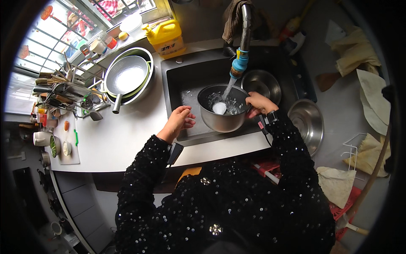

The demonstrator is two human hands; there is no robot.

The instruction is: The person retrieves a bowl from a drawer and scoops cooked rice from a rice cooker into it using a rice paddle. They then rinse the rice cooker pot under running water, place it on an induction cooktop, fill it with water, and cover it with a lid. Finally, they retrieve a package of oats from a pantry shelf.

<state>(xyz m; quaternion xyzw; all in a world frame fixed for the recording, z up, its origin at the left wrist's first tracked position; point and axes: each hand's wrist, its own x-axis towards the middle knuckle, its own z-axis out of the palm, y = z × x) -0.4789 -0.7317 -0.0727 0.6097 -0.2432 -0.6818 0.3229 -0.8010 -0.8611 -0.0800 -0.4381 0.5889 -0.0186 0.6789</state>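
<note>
Water runs from the tap with a blue nozzle (240, 63) into a deep metal pot (222, 122) at the dark sink (190, 76). My right hand (260, 104) grips the pot's rim on its right side. Inside the pot a white rounded object (219, 108) lies in splashing water; I cannot tell what it is. To the pot's left, my left hand (180, 122) hovers over the sink's front edge with fingers apart, holding nothing. Behind the pot, partly hidden, a metal bowl (263, 84) rests in the sink.
On the left counter stand nested bowls with a long-handled pan (125, 76) on top, beside a utensil rack (68, 90). A yellow jug (166, 38) stands behind the sink. Right of it is another metal bowl (306, 122). A cutting board (74, 152) carries small bowls.
</note>
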